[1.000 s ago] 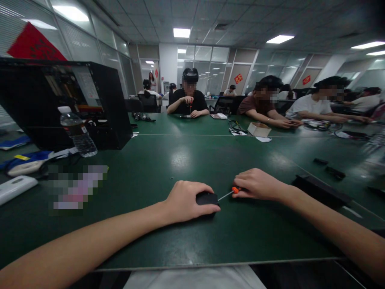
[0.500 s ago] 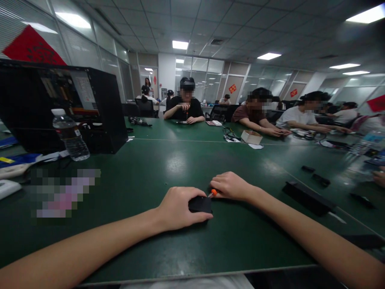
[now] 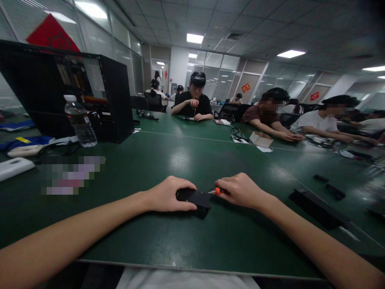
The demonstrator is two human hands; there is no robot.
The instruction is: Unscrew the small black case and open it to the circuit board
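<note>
A small flat black device (image 3: 195,198) lies on the green table (image 3: 186,152) just in front of me. My left hand (image 3: 167,194) is closed over its left end, thumb along the near side, holding it down. My right hand (image 3: 240,189) is pinched round a small screwdriver with an orange collar (image 3: 217,191). Its thin metal tip rests against the device's right end. Both forearms reach in from the bottom corners.
A black computer case (image 3: 69,92) and a water bottle (image 3: 80,122) stand at the left. Black strips (image 3: 315,202) lie on the table to the right. Several other people sit working across the table, with a small cardboard box (image 3: 261,139) near them.
The view has shifted. My left hand has slid leftward, so more of the black device shows. The screwdriver stays close against the device, as half a second ago.
</note>
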